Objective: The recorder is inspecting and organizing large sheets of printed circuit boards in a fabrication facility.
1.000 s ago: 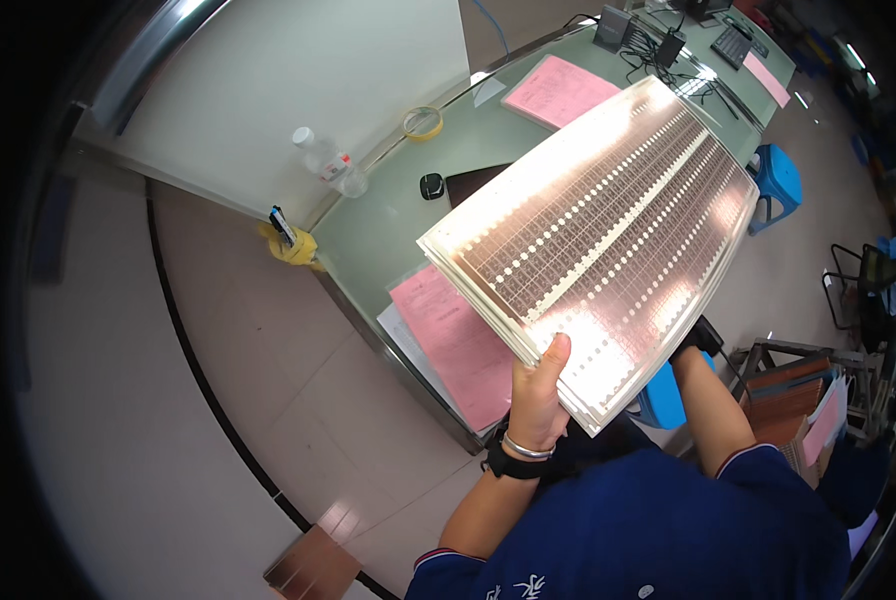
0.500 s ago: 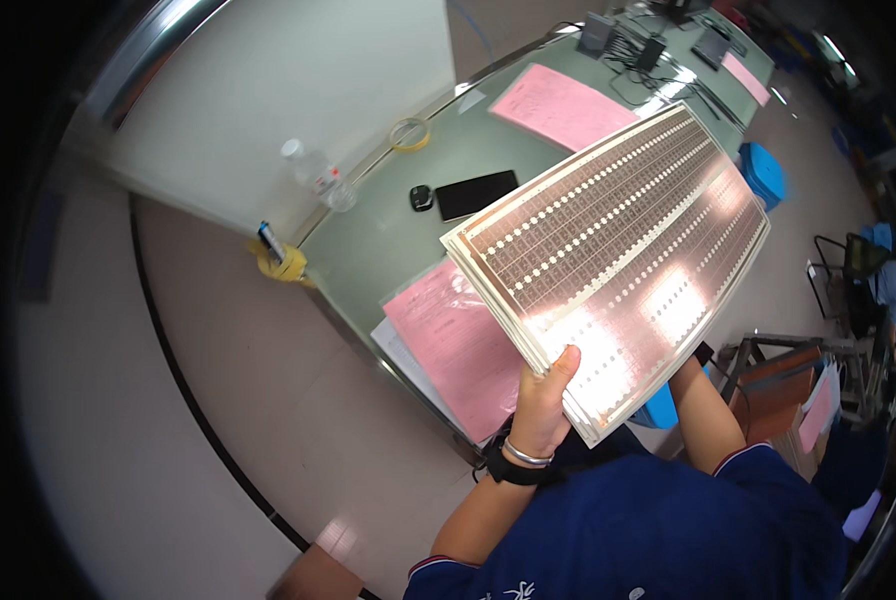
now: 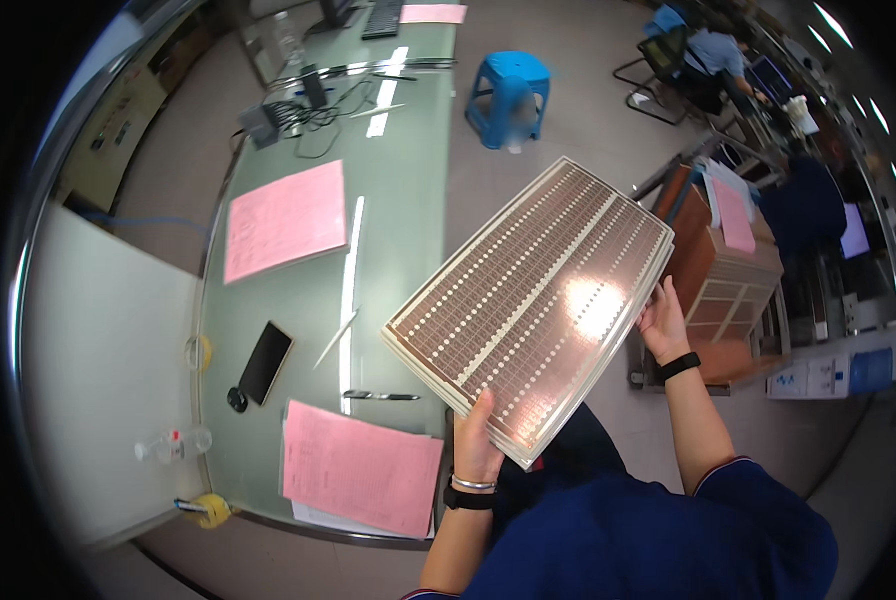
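Swung rightward from over the tabletop, the stack of panels (image 3: pixel 528 310) now lay tilted between my hands, mostly past the table edge, and my right hand (image 3: pixel 665 320), hidden before, showed at its right side; so the load no longer covered any papers. My left hand (image 3: pixel 478 440) clasped the near edge, thumb on top; how tightly my right fingers closed I couldn't tell. The top panel was thin, rectangular, coppery and glossy, with pale dotted rows. Left of my left hand lay flat pink paper (image 3: pixel 363 465) on the smooth green table (image 3: pixel 398 250); beyond my right hand stood squared brown boards (image 3: pixel 723 290); farthest ahead, a blue plastic stool (image 3: pixel 513 90).
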{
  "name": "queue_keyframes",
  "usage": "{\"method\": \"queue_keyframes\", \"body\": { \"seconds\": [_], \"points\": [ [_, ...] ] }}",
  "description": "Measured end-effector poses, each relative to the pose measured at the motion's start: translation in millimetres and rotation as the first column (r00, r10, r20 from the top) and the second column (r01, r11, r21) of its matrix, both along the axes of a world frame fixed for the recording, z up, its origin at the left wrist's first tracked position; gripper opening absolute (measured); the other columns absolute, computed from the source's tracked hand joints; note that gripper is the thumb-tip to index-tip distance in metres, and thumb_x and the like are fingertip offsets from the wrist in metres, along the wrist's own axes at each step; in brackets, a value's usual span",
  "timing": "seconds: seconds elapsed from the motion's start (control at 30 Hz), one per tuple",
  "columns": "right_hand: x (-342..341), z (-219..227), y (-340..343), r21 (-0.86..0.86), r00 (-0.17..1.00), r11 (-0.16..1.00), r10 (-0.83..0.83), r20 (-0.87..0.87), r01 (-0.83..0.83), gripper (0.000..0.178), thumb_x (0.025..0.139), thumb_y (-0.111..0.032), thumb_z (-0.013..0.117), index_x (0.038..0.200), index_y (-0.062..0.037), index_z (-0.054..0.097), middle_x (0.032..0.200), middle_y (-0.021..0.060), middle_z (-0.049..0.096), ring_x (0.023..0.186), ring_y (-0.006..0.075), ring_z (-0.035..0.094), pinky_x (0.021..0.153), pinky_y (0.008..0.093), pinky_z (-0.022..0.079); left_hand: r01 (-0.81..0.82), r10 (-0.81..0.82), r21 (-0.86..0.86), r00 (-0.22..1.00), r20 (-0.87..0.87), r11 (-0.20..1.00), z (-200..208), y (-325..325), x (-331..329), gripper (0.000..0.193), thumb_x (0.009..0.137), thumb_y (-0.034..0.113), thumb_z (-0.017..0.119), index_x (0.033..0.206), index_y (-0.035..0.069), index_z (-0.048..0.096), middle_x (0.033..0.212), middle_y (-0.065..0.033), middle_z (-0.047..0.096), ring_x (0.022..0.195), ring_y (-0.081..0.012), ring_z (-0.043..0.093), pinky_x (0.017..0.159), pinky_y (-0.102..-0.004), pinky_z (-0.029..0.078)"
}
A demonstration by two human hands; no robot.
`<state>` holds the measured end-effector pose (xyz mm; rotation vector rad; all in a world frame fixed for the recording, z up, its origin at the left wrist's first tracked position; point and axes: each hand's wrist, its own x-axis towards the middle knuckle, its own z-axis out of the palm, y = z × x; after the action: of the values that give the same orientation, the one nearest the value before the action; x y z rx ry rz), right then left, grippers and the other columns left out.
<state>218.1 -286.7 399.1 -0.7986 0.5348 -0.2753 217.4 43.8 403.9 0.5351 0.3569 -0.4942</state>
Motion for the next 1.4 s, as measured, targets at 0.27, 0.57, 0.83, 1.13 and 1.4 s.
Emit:
{"method": "queue_keyframes", "body": {
  "seconds": [0.27,0.57,0.83,1.13,1.4],
  "points": [
    [-86.9,-95.2,-95.3,-0.067,0.926,0.987,-0.158,-0.342,0.144,0.033,0.088,-0.021,0.057,0.118,-0.0130,0.049,0.111,0.0011,0.055,0.101,0.0156,0.054,0.085,0.0312,0.047,0.282,-0.274,0.128,0.958,-0.080,0.951,-109.9,-83.3,-17.0,0.049,0.084,0.011,0.058,0.127,0.000,0.037,0.122,-0.0107,0.049,0.110,-0.0225,0.050,0.092,-0.0358,0.043],
    [-92.7,-242.1,-150.6,0.186,0.876,0.974,-0.026,-0.482,0.131,0.025,0.088,-0.019,0.057,0.111,-0.0119,0.050,0.101,0.0008,0.056,0.094,0.0138,0.056,0.086,0.0319,0.046,0.365,-0.283,0.339,0.921,-0.270,0.867,-229.3,-132.0,-4.4,0.059,0.080,0.020,0.066,0.127,0.000,0.037,0.122,-0.0108,0.049,0.111,-0.0233,0.049,0.093,-0.0378,0.041],
    [-135.6,-346.8,-113.3,0.110,0.778,0.994,0.076,-0.624,-0.009,0.027,0.095,-0.025,0.042,0.113,-0.0057,0.048,0.106,0.0102,0.057,0.102,0.0212,0.054,0.085,0.0350,0.047,0.453,-0.315,0.381,0.873,-0.372,0.806,-372.5,-116.6,13.6,0.046,0.086,0.011,0.057,0.126,0.000,0.038,0.122,-0.0099,0.049,0.111,-0.0216,0.048,0.095,-0.0372,0.039],
    [-293.2,-510.2,-34.0,-0.036,0.280,0.602,0.316,-0.907,-0.798,0.024,0.081,-0.015,0.055,0.102,-0.0043,0.059,0.089,0.0154,0.063,0.083,0.0277,0.061,0.074,0.0363,0.050,0.405,-0.373,0.487,0.913,-0.166,0.774,-395.6,-106.8,7.7,0.041,0.091,0.010,0.047,0.129,-0.001,0.035,0.122,-0.0101,0.049,0.108,-0.0196,0.051,0.093,-0.0347,0.041],
    [-352.8,-609.6,-7.6,0.057,-0.047,0.007,0.472,-0.881,-0.998,0.030,0.085,-0.020,0.047,0.110,-0.0053,0.057,0.109,0.0163,0.058,0.099,0.0284,0.056,0.088,0.0373,0.042,0.292,-0.308,0.556,0.949,-0.067,0.778,-386.2,-120.8,-6.5,0.057,0.086,0.021,0.055,0.131,-0.003,0.028,0.126,-0.0129,0.045,0.111,-0.0211,0.048,0.096,-0.0354,0.037]
  ]
}}
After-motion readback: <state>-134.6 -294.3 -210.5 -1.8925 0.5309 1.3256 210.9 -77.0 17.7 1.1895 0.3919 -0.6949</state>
